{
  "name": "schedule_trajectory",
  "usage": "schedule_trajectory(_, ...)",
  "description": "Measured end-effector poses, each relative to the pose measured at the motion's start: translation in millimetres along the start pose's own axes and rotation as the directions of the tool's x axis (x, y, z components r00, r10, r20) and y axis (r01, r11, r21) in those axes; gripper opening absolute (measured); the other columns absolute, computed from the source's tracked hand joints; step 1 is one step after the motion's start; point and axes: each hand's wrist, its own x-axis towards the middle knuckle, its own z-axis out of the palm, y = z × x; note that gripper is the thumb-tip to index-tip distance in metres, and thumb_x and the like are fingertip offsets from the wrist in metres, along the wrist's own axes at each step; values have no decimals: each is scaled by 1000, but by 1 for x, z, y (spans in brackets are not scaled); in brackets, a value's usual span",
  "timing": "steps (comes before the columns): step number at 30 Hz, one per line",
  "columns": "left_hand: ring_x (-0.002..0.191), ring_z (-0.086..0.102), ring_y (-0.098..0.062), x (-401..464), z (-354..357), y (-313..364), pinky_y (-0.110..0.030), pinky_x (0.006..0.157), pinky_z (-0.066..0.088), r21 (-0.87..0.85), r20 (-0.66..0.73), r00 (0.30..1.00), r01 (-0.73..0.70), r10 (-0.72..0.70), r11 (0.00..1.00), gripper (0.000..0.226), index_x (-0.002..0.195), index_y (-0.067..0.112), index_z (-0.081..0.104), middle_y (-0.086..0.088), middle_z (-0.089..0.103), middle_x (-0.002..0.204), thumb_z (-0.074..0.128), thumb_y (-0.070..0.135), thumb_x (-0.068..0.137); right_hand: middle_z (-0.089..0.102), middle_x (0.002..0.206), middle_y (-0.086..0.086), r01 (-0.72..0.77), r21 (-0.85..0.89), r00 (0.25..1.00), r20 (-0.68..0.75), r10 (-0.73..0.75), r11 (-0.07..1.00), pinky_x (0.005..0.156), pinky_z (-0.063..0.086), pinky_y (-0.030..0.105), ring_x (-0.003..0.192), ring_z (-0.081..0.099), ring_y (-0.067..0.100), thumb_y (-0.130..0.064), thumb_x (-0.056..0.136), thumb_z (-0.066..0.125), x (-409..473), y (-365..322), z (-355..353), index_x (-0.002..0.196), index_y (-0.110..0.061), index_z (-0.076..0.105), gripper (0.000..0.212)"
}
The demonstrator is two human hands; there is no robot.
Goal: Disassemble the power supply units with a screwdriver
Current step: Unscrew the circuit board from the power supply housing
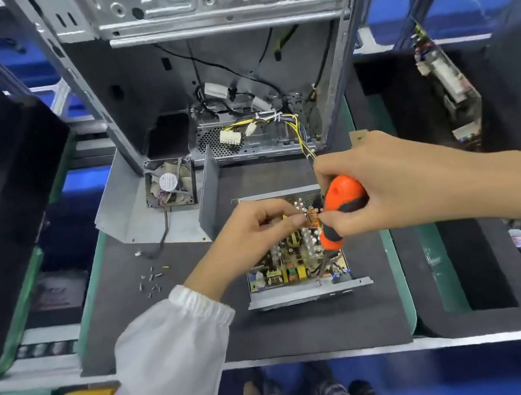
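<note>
On a dark mat [296,327] over a green-edged bench, before a gutted computer case [213,76], the opened power supply unit [294,261] sits; the left hand [251,230] pinches a copper coil [313,217], the right hand [386,185] grips an orange screwdriver [341,207], loose screws [150,281] lying nearby.

Dark work mat [155,320], blue bins [393,13]

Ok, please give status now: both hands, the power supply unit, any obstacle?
Right hand grips orange screwdriver. Left hand pinches copper coil on open power supply unit. Loose screws lie left, clear of work.
</note>
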Motion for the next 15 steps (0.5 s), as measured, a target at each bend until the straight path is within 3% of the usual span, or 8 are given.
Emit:
schedule_trajectory(6,53,21,-16,-4,2,-2,-22,52,25,1,70,997,-11,11,1000,21,86,39,73,-1,23,53,71,18,89,56,51,-4,2,17,999,34,-2,1000,52,45,31,56,49,14,-53,72,55,3,0,7,74,-25,49,29)
schedule_trajectory(11,50,20,-13,-3,3,-5,-22,51,24,-4,97,995,-12,13,1000,18,90,37,75,10,25,46,72,19,88,57,53,-3,-11,19,999,42,10,1000,52,44,30,57,50,14,-54,72,53,3,1,10,75,-25,47,30)
schedule_trajectory(15,52,20,-20,-2,5,-3,-28,56,24,-4,140,990,8,-7,1000,13,95,28,76,6,23,48,72,17,88,55,51,-4,-12,31,999,37,11,999,52,43,28,58,50,11,-54,73,53,2,2,12,76,-24,48,31)
